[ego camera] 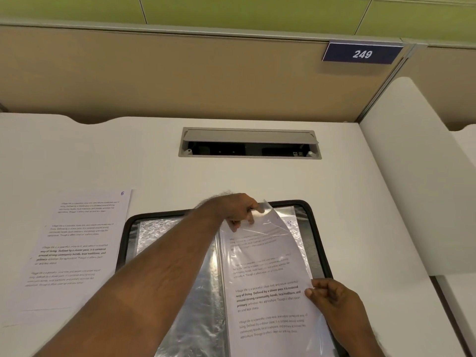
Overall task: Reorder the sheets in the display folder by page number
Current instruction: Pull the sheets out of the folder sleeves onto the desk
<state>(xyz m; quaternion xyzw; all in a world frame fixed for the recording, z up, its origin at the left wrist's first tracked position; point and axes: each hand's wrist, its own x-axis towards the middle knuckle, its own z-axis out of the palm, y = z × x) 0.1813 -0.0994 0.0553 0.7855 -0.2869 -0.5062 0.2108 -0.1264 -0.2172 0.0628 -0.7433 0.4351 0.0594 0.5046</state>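
Two hands: left pinches sleeve, right grips sheet; sign reads "249".

White desk, tan partition, perhaps green wall.

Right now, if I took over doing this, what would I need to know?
Left hand: reaches across, fingers pinching the top of the clear sleeve on the folder's right page.
Right hand: grips the right edge of the sheet, which is partly in that sleeve.
Display folder: lies open on the desk; the left sleeve looks empty.
Done: the sheet marked 5 lies loose on the desk, left of the folder.
Left: finish moving this sheet (its number is hard to read), then put every page in order.
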